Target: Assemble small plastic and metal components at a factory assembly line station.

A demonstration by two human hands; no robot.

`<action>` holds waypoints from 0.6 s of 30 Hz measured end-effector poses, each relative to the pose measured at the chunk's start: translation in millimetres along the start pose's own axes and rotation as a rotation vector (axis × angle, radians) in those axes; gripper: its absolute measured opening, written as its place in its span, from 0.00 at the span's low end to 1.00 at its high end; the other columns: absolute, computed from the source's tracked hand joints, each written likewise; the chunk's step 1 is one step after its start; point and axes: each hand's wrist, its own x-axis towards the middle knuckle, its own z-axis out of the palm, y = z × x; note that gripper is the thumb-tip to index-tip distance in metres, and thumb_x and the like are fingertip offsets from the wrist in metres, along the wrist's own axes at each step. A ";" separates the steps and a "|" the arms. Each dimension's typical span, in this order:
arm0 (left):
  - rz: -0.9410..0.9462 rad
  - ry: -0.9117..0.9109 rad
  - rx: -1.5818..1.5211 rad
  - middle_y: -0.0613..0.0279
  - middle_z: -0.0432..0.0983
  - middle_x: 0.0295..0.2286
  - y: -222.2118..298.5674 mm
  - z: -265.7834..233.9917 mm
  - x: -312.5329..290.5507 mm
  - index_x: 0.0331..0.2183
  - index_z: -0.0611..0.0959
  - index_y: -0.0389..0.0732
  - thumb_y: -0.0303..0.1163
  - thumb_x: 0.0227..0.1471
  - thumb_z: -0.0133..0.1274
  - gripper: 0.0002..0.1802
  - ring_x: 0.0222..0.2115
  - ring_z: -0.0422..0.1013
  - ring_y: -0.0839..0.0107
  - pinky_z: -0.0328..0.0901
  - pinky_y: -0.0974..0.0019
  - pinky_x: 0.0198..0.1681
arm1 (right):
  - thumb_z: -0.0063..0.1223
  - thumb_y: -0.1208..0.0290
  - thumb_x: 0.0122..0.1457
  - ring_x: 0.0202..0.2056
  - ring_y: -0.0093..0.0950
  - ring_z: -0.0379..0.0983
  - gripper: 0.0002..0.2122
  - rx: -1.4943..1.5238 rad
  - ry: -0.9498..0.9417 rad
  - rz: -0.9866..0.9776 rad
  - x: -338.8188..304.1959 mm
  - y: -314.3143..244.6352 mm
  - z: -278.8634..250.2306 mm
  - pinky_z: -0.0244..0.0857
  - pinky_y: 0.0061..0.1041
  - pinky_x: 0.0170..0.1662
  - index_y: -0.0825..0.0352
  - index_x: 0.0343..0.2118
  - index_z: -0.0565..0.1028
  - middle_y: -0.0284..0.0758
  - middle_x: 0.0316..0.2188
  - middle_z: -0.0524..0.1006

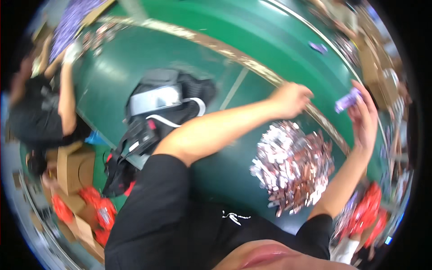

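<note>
My right hand (365, 118) is raised over the green belt, thumb and fingers pinching a small purple packet (348, 100). Farther left, my left hand (291, 100) is above the table's far edge strip, its fingers curled in. Blur hides whether anything lies inside them. Below both hands, a heap of small shiny silver and copper-coloured flat pieces (292, 166) lies on the green tabletop (220, 168). Another purple packet (318, 47) rests on the belt, apart from my hands.
A black backpack (157, 78) with a silvery flat case (156, 100) sits left of my arm. Past the worn edge strip (211, 43) runs a green belt (270, 40). Co-workers sit left (40, 108) and across. Cardboard boxes (74, 168) and red bags (104, 210) stand lower left.
</note>
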 end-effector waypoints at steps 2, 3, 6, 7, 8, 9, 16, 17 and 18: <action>-0.034 -0.081 -0.175 0.53 0.82 0.40 10.7 4.9 4.0 0.50 0.80 0.33 0.23 0.65 0.47 0.14 0.36 0.80 0.68 0.78 0.65 0.37 | 0.52 0.72 0.67 0.27 0.13 0.61 0.20 0.064 0.003 0.025 -27.2 2.1 -23.0 0.53 0.14 0.28 0.73 0.60 0.72 0.25 0.35 0.71; -0.041 -0.087 -0.210 0.51 0.81 0.42 20.7 5.3 2.1 0.51 0.78 0.32 0.22 0.65 0.47 0.14 0.38 0.81 0.67 0.78 0.66 0.39 | 0.52 0.72 0.67 0.27 0.14 0.62 0.20 0.075 -0.014 0.027 -37.3 4.3 -32.3 0.55 0.14 0.28 0.73 0.60 0.72 0.25 0.35 0.73; -0.119 -0.133 -0.351 0.46 0.79 0.45 24.7 6.3 5.2 0.55 0.75 0.28 0.23 0.67 0.46 0.17 0.43 0.80 0.62 0.78 0.65 0.45 | 0.55 0.73 0.65 0.27 0.12 0.63 0.19 -0.006 0.039 0.029 -47.7 19.3 -41.8 0.55 0.13 0.27 0.70 0.58 0.74 0.24 0.33 0.74; -0.150 -0.152 -0.412 0.45 0.79 0.46 28.0 3.5 2.8 0.55 0.73 0.26 0.26 0.67 0.47 0.18 0.44 0.80 0.60 0.78 0.64 0.47 | 0.56 0.73 0.64 0.27 0.12 0.63 0.17 -0.094 0.051 0.043 -45.5 21.6 -36.5 0.54 0.13 0.27 0.70 0.56 0.75 0.24 0.32 0.74; -0.179 -0.190 -0.445 0.45 0.79 0.46 30.3 3.1 0.6 0.55 0.73 0.26 0.26 0.67 0.47 0.19 0.45 0.80 0.59 0.77 0.64 0.47 | 0.57 0.73 0.64 0.26 0.11 0.63 0.16 -0.182 0.061 0.064 -42.6 24.4 -31.7 0.54 0.13 0.27 0.69 0.54 0.76 0.23 0.32 0.74; -0.210 -0.225 -0.480 0.45 0.78 0.47 32.6 3.7 -2.4 0.55 0.73 0.27 0.27 0.67 0.48 0.19 0.45 0.80 0.58 0.77 0.64 0.48 | 0.59 0.73 0.63 0.26 0.10 0.63 0.13 -0.188 0.055 0.040 -39.8 27.7 -29.6 0.55 0.13 0.27 0.70 0.50 0.77 0.23 0.32 0.76; -0.219 -0.279 -0.442 0.44 0.80 0.46 37.0 5.4 4.5 0.54 0.75 0.28 0.29 0.69 0.43 0.18 0.44 0.80 0.57 0.78 0.61 0.48 | 0.60 0.71 0.62 0.38 0.16 0.75 0.14 -0.168 -0.005 -0.048 -27.2 51.1 -12.8 0.68 0.17 0.41 0.74 0.47 0.78 0.31 0.37 0.80; -0.227 -0.288 -0.463 0.45 0.80 0.45 36.0 3.9 3.7 0.54 0.75 0.28 0.30 0.69 0.43 0.19 0.44 0.80 0.57 0.78 0.60 0.47 | 0.61 0.70 0.62 0.37 0.17 0.75 0.15 -0.151 -0.014 0.000 -28.0 53.9 -7.9 0.68 0.18 0.41 0.74 0.48 0.78 0.32 0.37 0.81; -0.225 -0.292 -0.484 0.45 0.80 0.45 35.3 3.3 3.9 0.54 0.75 0.28 0.31 0.70 0.42 0.19 0.43 0.80 0.57 0.78 0.60 0.47 | 0.61 0.69 0.62 0.37 0.17 0.76 0.15 -0.139 -0.029 0.038 -27.2 55.9 -5.0 0.69 0.18 0.41 0.74 0.48 0.78 0.32 0.36 0.81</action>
